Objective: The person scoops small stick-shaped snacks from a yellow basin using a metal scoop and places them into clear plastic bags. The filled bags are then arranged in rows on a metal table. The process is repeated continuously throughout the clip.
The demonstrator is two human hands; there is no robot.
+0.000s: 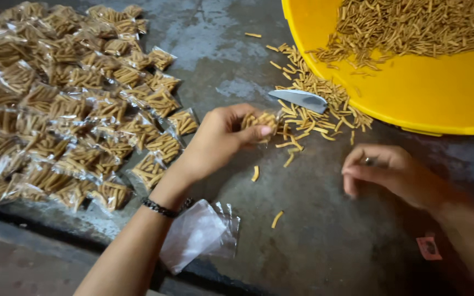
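on grey floor | left hand (220,137) grip clamped on snack packet (260,120) | right hand (382,172) grip seemingly together, blurred

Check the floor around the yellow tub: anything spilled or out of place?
Yes. Loose snack sticks lie spilled on the floor beside the yellow tub, with a few strays nearer the hands. A small red scrap lies by the right arm.

Left of the tub (412,104), loose sticks (314,104) and a white scoop (302,100) crowd the floor against its rim. Farther left, filled packets (67,104) cover the ground. Bare floor (314,230) lies below the tub, save stray sticks and empty bags (198,233).
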